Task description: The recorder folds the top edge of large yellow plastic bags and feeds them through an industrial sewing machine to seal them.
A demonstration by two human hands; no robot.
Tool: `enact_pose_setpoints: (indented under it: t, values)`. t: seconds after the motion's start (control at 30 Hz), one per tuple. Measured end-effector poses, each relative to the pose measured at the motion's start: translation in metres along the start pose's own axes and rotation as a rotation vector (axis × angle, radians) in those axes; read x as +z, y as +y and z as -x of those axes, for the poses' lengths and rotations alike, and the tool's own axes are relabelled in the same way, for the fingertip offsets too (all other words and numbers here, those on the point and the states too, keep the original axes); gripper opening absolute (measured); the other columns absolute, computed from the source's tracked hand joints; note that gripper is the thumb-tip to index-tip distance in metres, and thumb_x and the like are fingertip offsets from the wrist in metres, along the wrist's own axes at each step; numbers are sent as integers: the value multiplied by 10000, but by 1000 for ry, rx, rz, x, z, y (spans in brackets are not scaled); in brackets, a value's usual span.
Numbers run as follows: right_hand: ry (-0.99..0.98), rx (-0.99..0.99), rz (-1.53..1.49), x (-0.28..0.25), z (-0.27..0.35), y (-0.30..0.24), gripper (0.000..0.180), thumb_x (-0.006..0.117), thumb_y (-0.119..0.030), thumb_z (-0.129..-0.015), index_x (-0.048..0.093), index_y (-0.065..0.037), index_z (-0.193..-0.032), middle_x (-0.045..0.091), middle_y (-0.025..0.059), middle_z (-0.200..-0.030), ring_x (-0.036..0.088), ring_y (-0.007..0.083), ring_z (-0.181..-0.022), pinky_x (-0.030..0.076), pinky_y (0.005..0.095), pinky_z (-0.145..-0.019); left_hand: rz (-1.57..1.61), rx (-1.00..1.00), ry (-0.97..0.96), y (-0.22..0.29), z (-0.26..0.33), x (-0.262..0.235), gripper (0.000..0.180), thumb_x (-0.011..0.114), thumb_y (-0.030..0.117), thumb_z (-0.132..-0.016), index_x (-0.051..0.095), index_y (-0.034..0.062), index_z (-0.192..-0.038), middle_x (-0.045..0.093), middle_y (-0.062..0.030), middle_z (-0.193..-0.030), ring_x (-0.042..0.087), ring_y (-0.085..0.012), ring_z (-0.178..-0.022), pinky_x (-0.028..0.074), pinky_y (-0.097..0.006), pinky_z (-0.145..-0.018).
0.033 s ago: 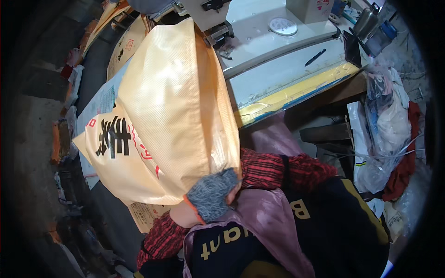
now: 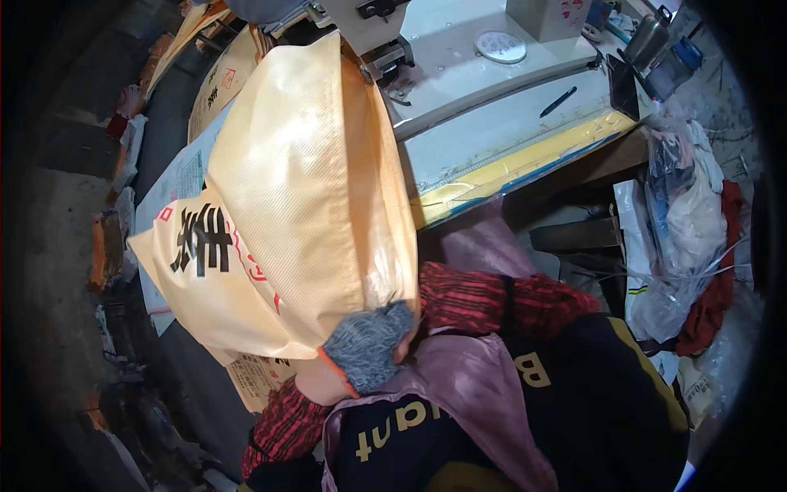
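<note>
A large cream woven bag (image 2: 279, 172) with black and red print spans from the sewing machine (image 2: 385, 57) down to my lap. Its folded side and near edge face me. My left hand (image 2: 370, 346), in a grey knit glove with an orange cuff, is closed on the bag's near corner. From the right, my right forearm in a red-and-black striped sleeve (image 2: 463, 299) reaches to the same corner. My right hand is hidden behind the bag's edge and the glove, so its fingers do not show.
The pale machine table (image 2: 459, 152) with a yellow edge lies right of the bag, carrying a pen (image 2: 558, 102), a round white disc (image 2: 500, 47) and a dark phone-like slab (image 2: 622, 86). Bottles (image 2: 648, 41) stand at far right. Plastic wrapping (image 2: 684, 238) hangs at right.
The bag's near edge, my left hand and the right sleeve have shifted slightly to the left. The bag's top end stays by the machine.
</note>
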State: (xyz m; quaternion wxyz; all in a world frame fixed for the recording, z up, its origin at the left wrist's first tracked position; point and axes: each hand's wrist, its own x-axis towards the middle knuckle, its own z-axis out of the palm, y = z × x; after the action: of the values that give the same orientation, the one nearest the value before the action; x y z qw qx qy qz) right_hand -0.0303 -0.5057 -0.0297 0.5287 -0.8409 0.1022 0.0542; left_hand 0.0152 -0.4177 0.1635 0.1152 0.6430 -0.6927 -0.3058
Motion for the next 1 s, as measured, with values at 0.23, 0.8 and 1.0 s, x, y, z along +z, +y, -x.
enact_pose_setpoints:
  t: [0.23,0.8,1.0]
  values:
    - [586,212,-1171,-105,63,-30,186,593,-267,-851,625,-85,-871,579,28,-710,556,133,-619,446,254,-554,-376,-77,-112,-3,-2,5,235,547,150,-748,573,43,-955,606,-123,-658,618,-304,-608,462,-423,-526]
    - [259,144,344,-159,38,3,308,533,-311,-886,605,-34,-998,627,133,-960,609,271,-871,476,351,-737,-502,115,-424,16,-74,39,210,504,135,-794,614,39,-945,657,-126,-798,646,-289,-746,497,-409,-625]
    - [412,-42,389,-161,51,-1,232,502,-209,-885,605,-114,-1070,628,94,-921,608,256,-859,483,336,-736,-458,116,-447,17,-74,32,242,472,134,-819,596,30,-999,658,-140,-818,648,-291,-758,498,-410,-630]
